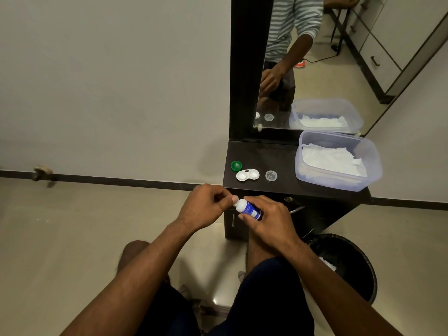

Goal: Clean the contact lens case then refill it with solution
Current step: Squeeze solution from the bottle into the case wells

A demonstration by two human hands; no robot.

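A white contact lens case [247, 175] lies open on the dark counter [286, 187], both wells uncovered. A green cap [236, 165] rests just left of it and a clear cap [271, 176] just right. Below the counter's front edge, my right hand [269, 219] grips a small white solution bottle [247, 208] with a blue label, tilted to the left. My left hand [206, 207] pinches the bottle's top between thumb and fingers; the top itself is hidden by my fingertips.
A clear plastic tub [373, 170] holding white tissues stands at the counter's right. A mirror [315, 57] rises behind the counter. A black bin [351, 263] with a crumpled tissue inside sits on the floor to the right of my knee.
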